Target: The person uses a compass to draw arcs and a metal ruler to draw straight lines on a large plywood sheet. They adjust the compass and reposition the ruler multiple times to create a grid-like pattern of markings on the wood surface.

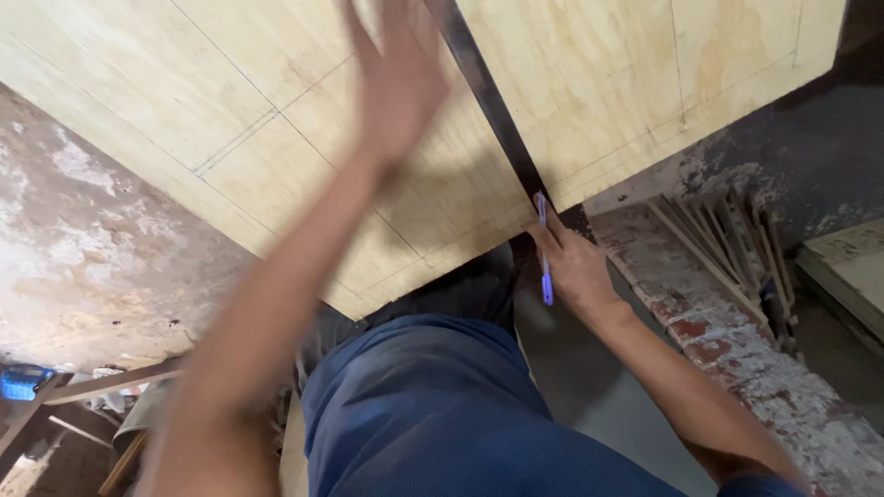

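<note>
A large pale plywood sheet [184, 101] with faint pencil lines fills the upper view. A long dark metal ruler [488, 101] lies across it, running down to the sheet's near edge. My left hand [396, 83] is flat with fingers apart, resting on or just above the plywood beside the ruler. My right hand [573, 267] grips a blue pen [544, 253] at the sheet's near edge, with the pen tip against the lower end of the ruler. My blue-clad leg [433, 414] is below.
A worn, patchy concrete floor [83, 248] lies to the left. Stacked wooden strips [718, 248] lean by a brick ledge [737, 340] on the right. Another board [852, 267] sits at the far right. A blue object [23, 382] lies at the lower left.
</note>
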